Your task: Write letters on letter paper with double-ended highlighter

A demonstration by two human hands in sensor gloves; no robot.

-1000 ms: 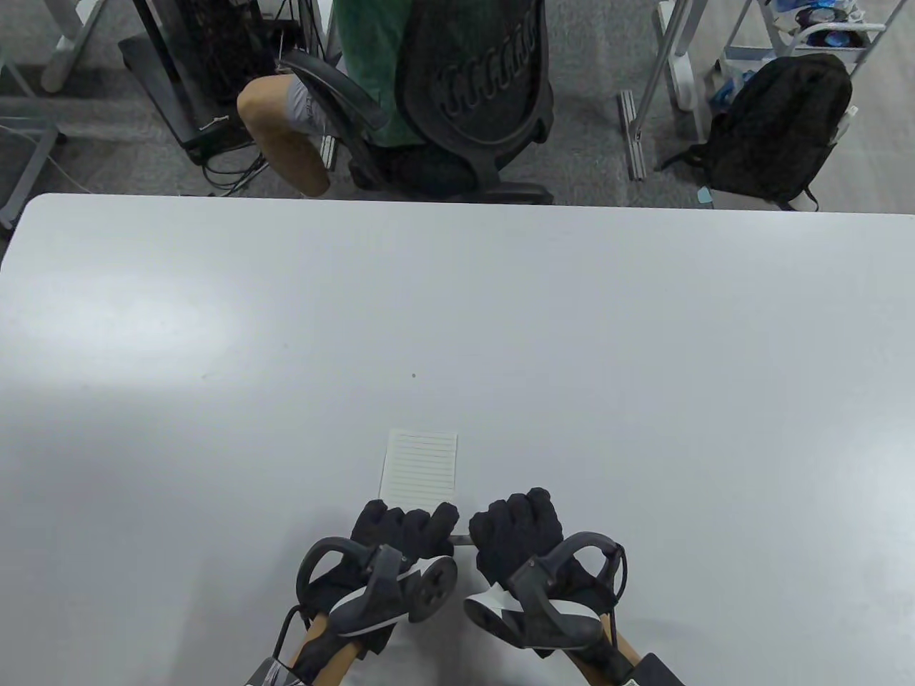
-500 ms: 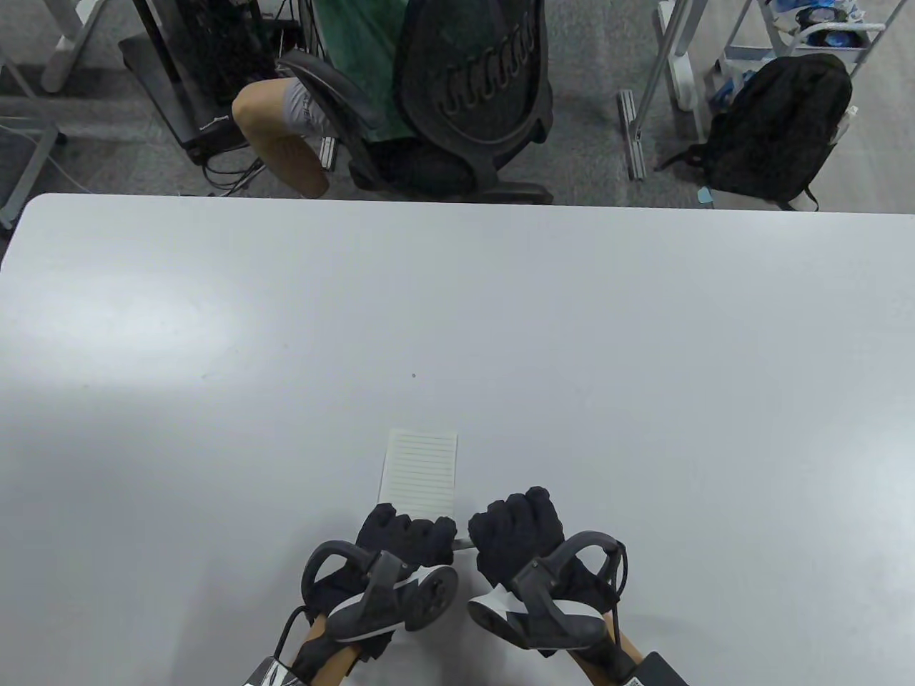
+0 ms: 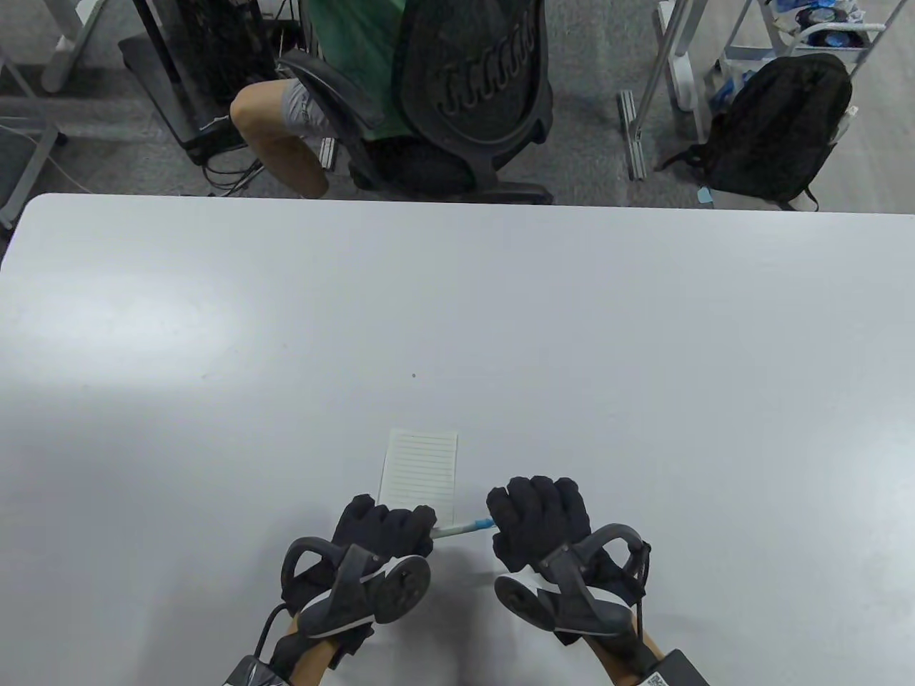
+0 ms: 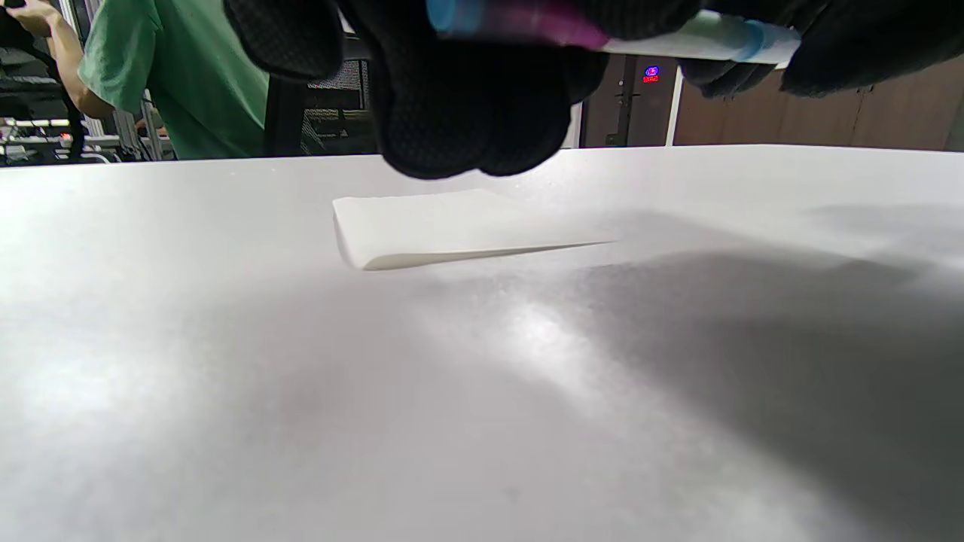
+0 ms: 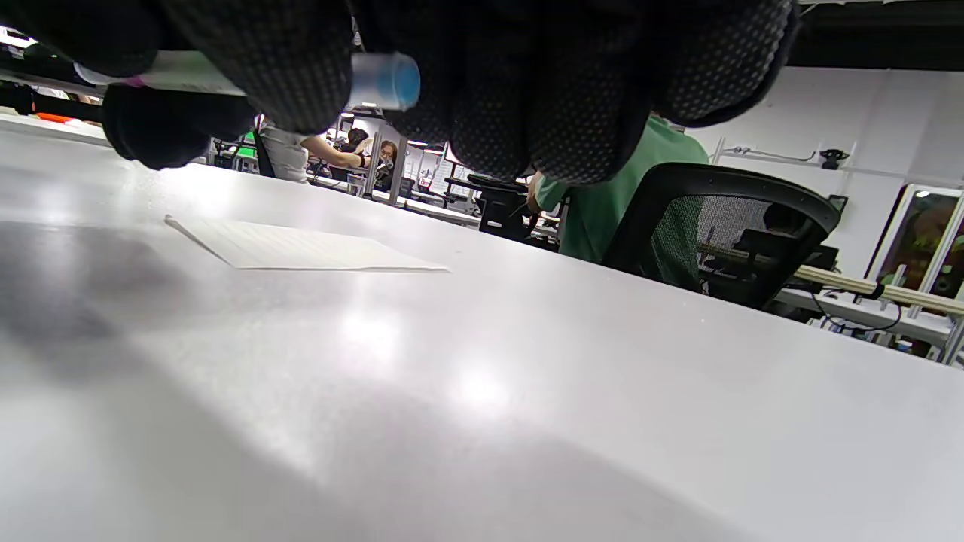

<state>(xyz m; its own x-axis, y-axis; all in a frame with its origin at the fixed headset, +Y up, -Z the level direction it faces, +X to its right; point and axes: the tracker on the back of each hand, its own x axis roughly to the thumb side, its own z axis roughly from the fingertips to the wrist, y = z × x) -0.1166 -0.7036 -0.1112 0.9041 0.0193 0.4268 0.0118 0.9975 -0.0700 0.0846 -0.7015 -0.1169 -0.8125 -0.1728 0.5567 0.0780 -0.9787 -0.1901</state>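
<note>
A small lined letter paper (image 3: 420, 471) lies flat on the white table (image 3: 500, 321), just beyond my hands; it also shows as the paper (image 4: 444, 226) and the paper (image 5: 294, 247). I hold the double-ended highlighter (image 3: 463, 529) level above the table between both hands. My left hand (image 3: 386, 529) grips one end, where blue and purple show (image 4: 520, 19). My right hand (image 3: 540, 518) grips the other end, with a light blue tip (image 5: 384, 81) poking past its fingers. The white barrel spans the gap between the hands.
A person in a green shirt sits on a black office chair (image 3: 472, 86) beyond the table's far edge. A black backpack (image 3: 779, 128) stands on the floor at the far right. The table (image 4: 301, 391) shows bare surface around the paper.
My hands have drawn apart, the right one moving right and the left one slightly left. A length of white and blue highlighter now shows between them, where little showed before.
</note>
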